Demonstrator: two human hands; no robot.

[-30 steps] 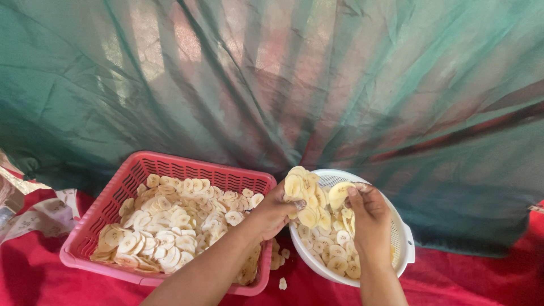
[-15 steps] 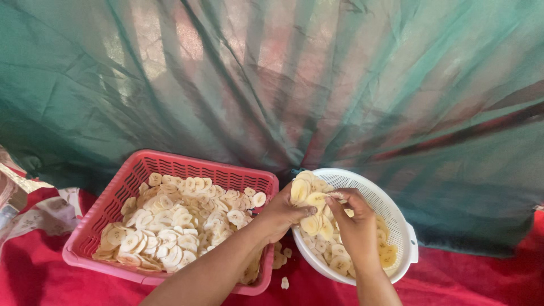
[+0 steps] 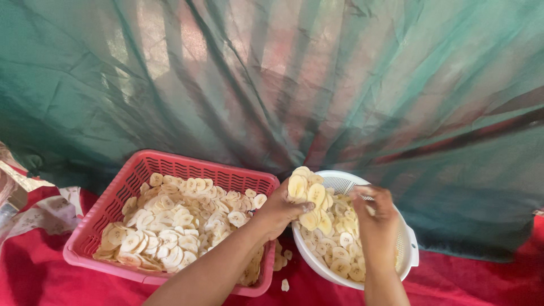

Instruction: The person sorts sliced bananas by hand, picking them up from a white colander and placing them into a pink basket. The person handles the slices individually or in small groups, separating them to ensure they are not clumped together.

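Note:
My left hand (image 3: 279, 211) grips a handful of pale yellow banana slices (image 3: 309, 198) at the left rim of a white colander bowl (image 3: 409, 249). My right hand (image 3: 375, 218) reaches into that bowl, fingers bent down among the slices (image 3: 339, 249) lying inside; whether it grips any is hard to tell. To the left stands a red plastic basket (image 3: 102, 212) filled with a layer of sliced banana (image 3: 170, 224). My left forearm crosses the basket's near right corner.
Basket and bowl rest on a red cloth (image 3: 470, 283). A few loose slices (image 3: 283, 266) lie between them. A green mesh net (image 3: 317, 85) hangs right behind. Patterned fabric (image 3: 39, 212) is bunched at the left edge.
Both hands sank a little and drew nearer together over the bowl. The left hand's handful of slices shifted slightly toward the bowl's left rim.

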